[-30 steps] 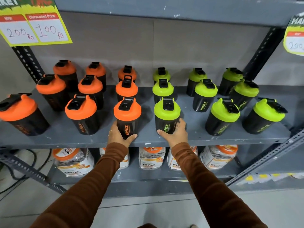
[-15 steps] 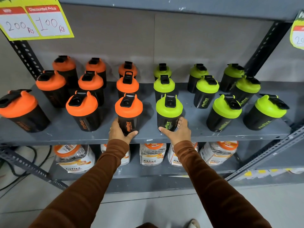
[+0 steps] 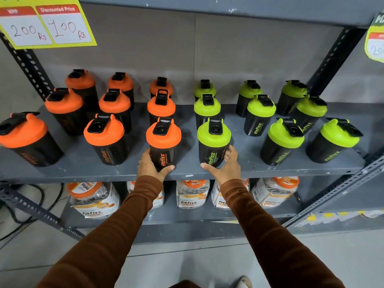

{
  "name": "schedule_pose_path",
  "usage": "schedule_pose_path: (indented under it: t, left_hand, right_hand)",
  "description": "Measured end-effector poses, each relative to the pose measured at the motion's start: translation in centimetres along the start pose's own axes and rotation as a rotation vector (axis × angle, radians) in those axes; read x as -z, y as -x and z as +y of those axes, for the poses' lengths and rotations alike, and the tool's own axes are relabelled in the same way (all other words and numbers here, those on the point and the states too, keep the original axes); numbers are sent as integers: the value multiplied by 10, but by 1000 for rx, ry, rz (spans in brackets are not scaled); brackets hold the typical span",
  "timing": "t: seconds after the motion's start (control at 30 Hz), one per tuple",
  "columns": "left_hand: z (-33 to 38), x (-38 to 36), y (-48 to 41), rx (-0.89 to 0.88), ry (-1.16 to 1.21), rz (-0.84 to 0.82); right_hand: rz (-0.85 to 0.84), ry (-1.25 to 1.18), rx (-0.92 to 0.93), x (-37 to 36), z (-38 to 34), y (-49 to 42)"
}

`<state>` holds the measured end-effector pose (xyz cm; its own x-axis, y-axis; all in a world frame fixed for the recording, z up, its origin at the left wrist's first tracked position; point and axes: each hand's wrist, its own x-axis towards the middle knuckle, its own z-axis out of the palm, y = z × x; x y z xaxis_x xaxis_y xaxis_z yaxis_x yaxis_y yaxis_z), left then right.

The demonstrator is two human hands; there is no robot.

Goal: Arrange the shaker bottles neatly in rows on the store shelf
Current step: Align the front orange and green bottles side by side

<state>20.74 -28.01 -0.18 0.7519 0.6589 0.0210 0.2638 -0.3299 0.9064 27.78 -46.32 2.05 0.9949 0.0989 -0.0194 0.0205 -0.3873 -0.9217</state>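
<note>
Black shaker bottles stand in rows on a grey metal shelf (image 3: pixel 187 171), orange-lidded ones on the left half, green-lidded ones on the right half. My left hand (image 3: pixel 148 166) wraps the base of the front orange-lidded bottle (image 3: pixel 164 142) near the shelf's front edge. My right hand (image 3: pixel 225 165) cups the base of the front green-lidded bottle (image 3: pixel 214 142) beside it. Both bottles stand upright on the shelf. Another orange-lidded bottle (image 3: pixel 105 138) stands to the left, another green-lidded bottle (image 3: pixel 283 140) to the right.
Clear jars with orange lids (image 3: pixel 94 197) fill the lower shelf. Perforated uprights (image 3: pixel 27 65) frame the rack on both sides. A yellow price card (image 3: pixel 45 23) hangs top left, another (image 3: pixel 376 42) top right. Black cables (image 3: pixel 25 204) lie on the floor at left.
The view has shifted slightly, so the shelf sits a little higher in the frame. Both hands stay on the same two front bottles, which have barely moved.
</note>
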Motion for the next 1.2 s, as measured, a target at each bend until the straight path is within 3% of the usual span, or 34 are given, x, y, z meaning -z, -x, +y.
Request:
schedule_pose_path:
  t: [1.2]
  left_hand:
    - [7, 2, 4, 2, -38, 18]
  right_hand:
    - [-36, 16, 67, 3, 14, -11]
